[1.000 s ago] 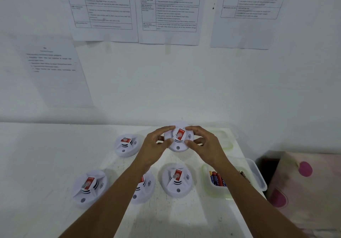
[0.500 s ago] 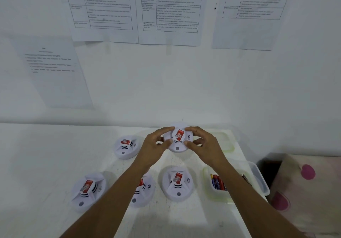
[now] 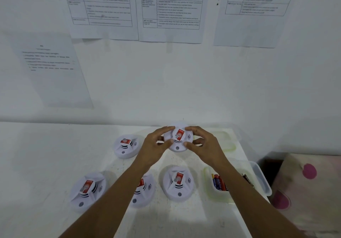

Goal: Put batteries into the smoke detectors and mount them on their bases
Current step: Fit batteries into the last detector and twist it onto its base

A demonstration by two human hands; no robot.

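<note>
Your left hand [image 3: 155,146] and right hand [image 3: 205,144] grip the far detector [image 3: 177,147]; its red label [image 3: 180,134] is unreadable; battery tub [image 3: 262,180] near right.

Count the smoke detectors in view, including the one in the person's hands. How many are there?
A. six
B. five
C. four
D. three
B: the left hand and right hand grip the held detector at the back, the back-left detector lies beside it, and the front-left detector, front-middle detector and front-right detector form the near row.
</note>
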